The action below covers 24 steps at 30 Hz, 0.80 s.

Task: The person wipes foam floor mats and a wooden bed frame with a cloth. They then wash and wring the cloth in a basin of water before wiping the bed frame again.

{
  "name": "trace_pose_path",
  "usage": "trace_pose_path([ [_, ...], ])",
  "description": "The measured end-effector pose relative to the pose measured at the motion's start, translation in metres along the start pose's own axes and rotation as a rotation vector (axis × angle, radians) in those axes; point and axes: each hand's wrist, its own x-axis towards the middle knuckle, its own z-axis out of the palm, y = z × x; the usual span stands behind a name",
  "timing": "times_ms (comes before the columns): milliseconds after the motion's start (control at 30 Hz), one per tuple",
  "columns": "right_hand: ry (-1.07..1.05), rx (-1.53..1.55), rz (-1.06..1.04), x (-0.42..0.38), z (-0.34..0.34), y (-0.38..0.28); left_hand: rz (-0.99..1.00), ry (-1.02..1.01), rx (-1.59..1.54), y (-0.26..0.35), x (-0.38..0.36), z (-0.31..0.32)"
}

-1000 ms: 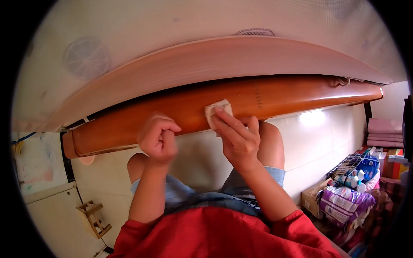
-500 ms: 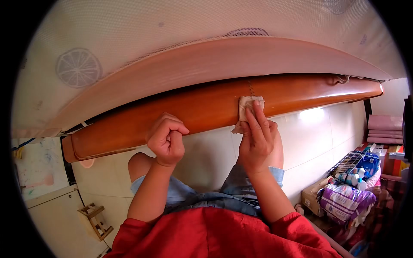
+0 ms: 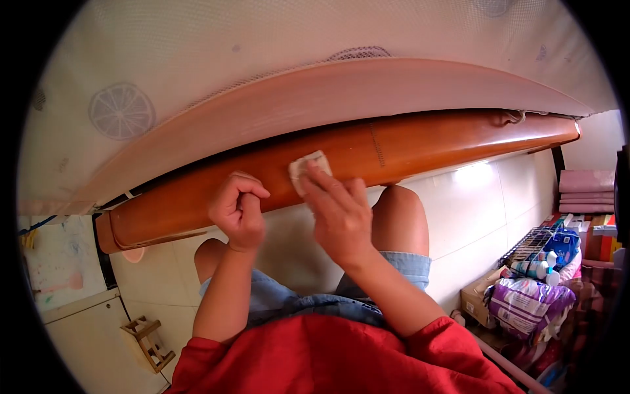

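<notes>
A folded whitish cloth (image 3: 306, 167) lies against the glossy brown leather-like side panel (image 3: 420, 141) of a bed. My right hand (image 3: 340, 213) presses it there, fingers stretched over the cloth and slightly blurred. To the left, my left hand (image 3: 239, 211) is curled into a fist in front of the same panel. No object shows in its fingers, though the inside of the fist is hidden. A line of stitching (image 3: 377, 144) crosses the panel to the right of the cloth.
Pale netting (image 3: 216, 39) hangs above the panel. At right are a purple package (image 3: 528, 308), a black wire basket (image 3: 528, 246), bottles and folded pink pieces (image 3: 586, 190). A small wooden stool (image 3: 149, 345) stands at lower left on the tiled floor (image 3: 459, 217).
My right hand has slid the cloth leftward along the panel, away from the stitching and closer to my left hand. The left fist has shifted slightly left.
</notes>
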Motion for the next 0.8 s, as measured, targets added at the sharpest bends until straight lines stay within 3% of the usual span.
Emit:
trace_pose_path([
  [100,0.075,-0.067,0.002,0.0,-0.016,0.02,0.02,-0.011,0.001,-0.001,0.0,0.0],
  [200,0.035,-0.12,0.155,0.004,-0.035,0.021,-0.002,-0.013,-0.006,0.0,-0.002,0.0],
  [333,0.111,-0.156,0.086,0.001,-0.018,0.018,-0.008,-0.006,-0.02,-0.001,-0.001,0.0],
  [433,0.062,-0.02,-0.01,0.003,0.005,0.003,-0.002,0.014,-0.044,-0.001,-0.001,0.0],
  [667,-0.065,0.157,-0.023,0.005,0.022,-0.021,-0.04,0.013,-0.053,0.003,0.0,0.0],
  [800,0.136,0.08,-0.022,0.016,-0.017,-0.003,0.006,0.013,-0.032,-0.001,-0.001,0.0],
])
